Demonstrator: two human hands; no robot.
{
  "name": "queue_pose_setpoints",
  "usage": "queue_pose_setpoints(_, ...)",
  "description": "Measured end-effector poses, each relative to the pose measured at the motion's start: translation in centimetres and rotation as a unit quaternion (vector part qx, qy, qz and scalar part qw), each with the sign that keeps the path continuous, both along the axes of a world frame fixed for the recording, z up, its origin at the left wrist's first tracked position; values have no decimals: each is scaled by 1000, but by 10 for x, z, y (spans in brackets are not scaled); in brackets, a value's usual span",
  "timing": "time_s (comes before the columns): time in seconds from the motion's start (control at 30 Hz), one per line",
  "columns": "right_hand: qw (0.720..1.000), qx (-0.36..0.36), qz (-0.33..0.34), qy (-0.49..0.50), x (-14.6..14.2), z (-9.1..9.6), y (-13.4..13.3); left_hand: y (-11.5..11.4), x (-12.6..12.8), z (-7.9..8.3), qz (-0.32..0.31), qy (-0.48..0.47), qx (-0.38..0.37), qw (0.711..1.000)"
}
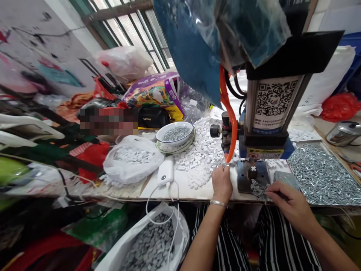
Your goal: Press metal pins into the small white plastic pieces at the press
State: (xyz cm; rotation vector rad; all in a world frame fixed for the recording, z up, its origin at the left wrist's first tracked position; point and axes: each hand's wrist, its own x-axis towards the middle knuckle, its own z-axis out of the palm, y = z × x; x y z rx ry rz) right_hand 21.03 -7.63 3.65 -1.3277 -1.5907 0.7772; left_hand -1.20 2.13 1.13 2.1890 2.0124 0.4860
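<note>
A blue cover (191,52) wrapped in clear plastic hangs nearest the camera, over the top of a press (272,109) with an orange hose (231,116) on its left side. Below, by the front edge of the bench (203,192), the press's dark metal block (244,182) carries a small white cross-shaped piece (253,169) on its round post. A little heap of metal bits (256,189) lies against the block's front right corner.

The right hand (290,201) reaches over the front edge to this heap, thumb and fingertips drawn close together; whether a bit is between them I cannot tell. The left hand (222,182), with a bracelet (219,203) at the wrist, is just left of the block, fingers curled near the loose white pieces (197,146); I cannot tell if it holds anything.

Toward the bench's right end, a tray (307,142) full of metal pins (324,175) runs up to the front edge. Left of the white pieces stand a bowl (180,142) of metal bits, a power bank (166,171) and an open plastic bag (124,175) of white pieces. Below the front edge, a sack (184,229) holds grey pieces (153,241) beside striped trousers (284,241).
</note>
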Motion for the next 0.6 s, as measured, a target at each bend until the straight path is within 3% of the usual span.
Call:
queue_pose_setpoints(0.17, 1000, -23, -8, 5, -4, -1, 0, 13, 3, -6, -6, -11, 10, 1000)
queue_pose_setpoints(0.33, 999, -40, 12, 22, -5, -2, 2, 5, 1, -4, -6, -65, 12, 998)
queue_pose_setpoints(0.43, 998, -47, 4, 45, -11, 3, 4, -14, 6, 5, -10, -198, -5, 980)
queue_pose_setpoints(0.47, 997, -48, -1, 55, -14, 6, 5, -23, 10, 10, -14, -307, -23, 951)
queue_pose_setpoints(0.53, 996, -43, -6, 74, -22, 11, 9, -41, 21, 21, -34, -516, -85, 852)
queue_pose_setpoints(0.6, 997, -26, -6, 78, -29, 15, 14, -56, 32, 31, -45, -619, -142, 771)
